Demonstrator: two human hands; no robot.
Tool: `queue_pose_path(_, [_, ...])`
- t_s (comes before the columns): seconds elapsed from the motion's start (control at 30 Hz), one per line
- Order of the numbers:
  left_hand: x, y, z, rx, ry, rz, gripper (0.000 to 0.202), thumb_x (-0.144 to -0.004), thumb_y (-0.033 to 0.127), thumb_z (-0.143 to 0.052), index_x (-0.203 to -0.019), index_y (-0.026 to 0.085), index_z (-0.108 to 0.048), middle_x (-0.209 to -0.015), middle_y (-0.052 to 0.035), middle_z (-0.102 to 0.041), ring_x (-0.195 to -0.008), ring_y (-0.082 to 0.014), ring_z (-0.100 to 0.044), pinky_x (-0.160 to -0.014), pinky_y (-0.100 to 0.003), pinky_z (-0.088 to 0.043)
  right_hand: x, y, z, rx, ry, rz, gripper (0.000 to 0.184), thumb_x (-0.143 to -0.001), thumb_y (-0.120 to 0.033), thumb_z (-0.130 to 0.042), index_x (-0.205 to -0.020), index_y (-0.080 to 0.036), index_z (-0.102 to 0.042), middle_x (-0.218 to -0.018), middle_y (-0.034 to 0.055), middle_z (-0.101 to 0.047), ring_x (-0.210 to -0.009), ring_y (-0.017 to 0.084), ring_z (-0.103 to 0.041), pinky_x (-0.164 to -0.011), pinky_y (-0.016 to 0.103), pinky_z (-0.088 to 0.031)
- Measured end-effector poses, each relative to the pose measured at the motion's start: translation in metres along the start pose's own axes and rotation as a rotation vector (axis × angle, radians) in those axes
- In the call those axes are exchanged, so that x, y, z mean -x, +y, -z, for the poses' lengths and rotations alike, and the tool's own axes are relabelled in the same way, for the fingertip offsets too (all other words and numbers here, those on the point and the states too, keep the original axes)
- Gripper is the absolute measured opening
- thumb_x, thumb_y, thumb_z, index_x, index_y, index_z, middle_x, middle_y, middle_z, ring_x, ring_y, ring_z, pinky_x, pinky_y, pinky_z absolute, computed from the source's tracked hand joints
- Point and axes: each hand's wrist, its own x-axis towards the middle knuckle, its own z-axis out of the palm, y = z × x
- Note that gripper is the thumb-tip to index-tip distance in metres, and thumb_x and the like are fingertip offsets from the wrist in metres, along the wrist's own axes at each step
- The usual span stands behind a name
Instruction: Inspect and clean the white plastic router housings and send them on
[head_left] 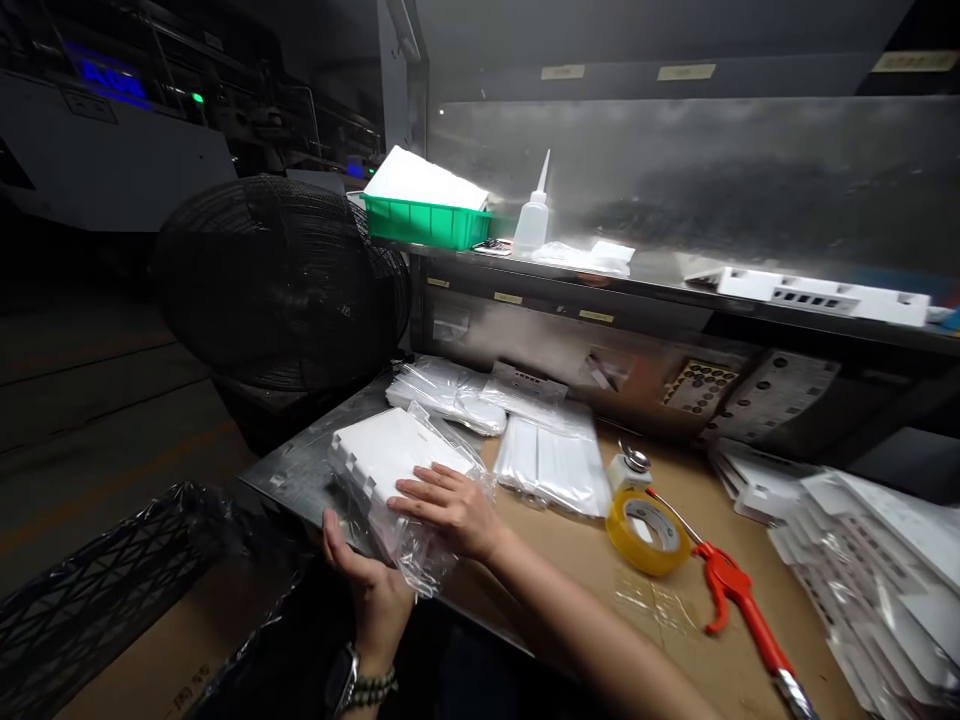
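Note:
A clear plastic bag (424, 555) wraps a stack of white flat parts (382, 445) with notched edges, tilted over the table's near-left edge. From below and the near side, my left hand (367, 580) holds this bag; its thumb shows, while the other fingers are hidden underneath. Across the top, my right hand (454, 505) lies flat on the bag with its fingers stretched out. Loose film bunches up below the right hand. Just beyond sit more bagged white parts (551, 460) and a pile of clear bags (450, 395).
A yellow tape roll (649, 532), a pump bottle (628, 470) and a red air gun (731, 585) lie to the right. Bagged white panels (885, 570) are stacked far right. A lined crate (150, 600) stands lower left, a fan (285, 290) behind. The shelf holds a green tray (424, 222).

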Motion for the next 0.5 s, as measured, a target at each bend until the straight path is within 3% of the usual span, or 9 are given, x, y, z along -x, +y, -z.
queue_pose_path(0.1, [-0.011,0.002,0.000,0.006,0.002,-0.169,0.103,-0.089,0.018,-0.074,-0.165,0.029,-0.005,-0.170,-0.0228,-0.013,-0.158,-0.0423,-0.016,-0.122,-0.073,-0.028,0.004,-0.012,0.003,-0.030,0.010,-0.123,0.035,-0.095,-0.022,-0.063,-0.128,-0.030,-0.072,-0.139,0.0014,-0.070,-0.134,0.023,-0.063,-0.118,0.042,-0.045])
queue_pose_path(0.2, [-0.020,-0.003,-0.002,0.085,-0.075,-0.206,0.076,-0.094,0.015,-0.066,-0.159,0.033,-0.031,-0.163,-0.0169,-0.034,-0.156,-0.0408,-0.025,-0.121,-0.071,-0.033,0.000,-0.024,0.013,-0.101,-0.084,-0.202,0.049,-0.086,-0.018,-0.068,-0.135,-0.021,-0.067,-0.145,0.0078,-0.065,-0.136,0.027,-0.060,-0.119,0.039,-0.044])
queue_pose_path(0.27, [-0.024,-0.010,-0.003,0.129,-0.140,-0.191,0.063,-0.098,0.016,-0.059,-0.155,0.033,-0.038,-0.153,-0.0149,-0.047,-0.154,-0.0378,-0.031,-0.121,-0.066,-0.037,-0.002,-0.027,0.020,-0.185,-0.163,-0.209,0.057,-0.085,-0.027,-0.075,-0.140,-0.015,-0.063,-0.151,0.0134,-0.059,-0.142,0.031,-0.054,-0.121,0.043,-0.042])
queue_pose_path(0.33, [-0.027,-0.018,-0.003,0.143,-0.178,-0.192,0.056,-0.099,0.019,-0.058,-0.152,0.032,-0.043,-0.148,-0.0144,-0.052,-0.153,-0.0375,-0.034,-0.120,-0.064,-0.039,0.002,-0.025,0.027,-0.276,-0.161,-0.208,0.063,-0.084,-0.039,-0.080,-0.141,-0.019,-0.062,-0.155,0.0129,-0.055,-0.149,0.032,-0.045,-0.123,0.047,-0.038])
queue_pose_path(0.43, [-0.031,-0.025,0.001,0.130,-0.230,-0.203,0.048,-0.097,0.022,-0.062,-0.143,0.031,-0.052,-0.148,-0.0133,-0.051,-0.153,-0.0390,-0.033,-0.121,-0.064,-0.036,0.019,-0.009,0.032,-0.300,0.090,-0.441,0.057,-0.090,-0.050,-0.074,-0.141,-0.027,-0.062,-0.157,0.0097,-0.053,-0.154,0.031,-0.037,-0.126,0.056,-0.030])
queue_pose_path(0.5, [-0.034,-0.026,0.004,0.137,-0.275,-0.203,0.045,-0.096,0.020,-0.061,-0.140,0.031,-0.054,-0.150,-0.0125,-0.049,-0.154,-0.0385,-0.030,-0.123,-0.063,-0.035,0.034,0.006,0.028,-0.279,0.270,-0.688,0.059,-0.095,-0.056,-0.063,-0.142,-0.021,-0.060,-0.152,0.0172,-0.056,-0.148,0.035,-0.045,-0.121,0.062,-0.035])
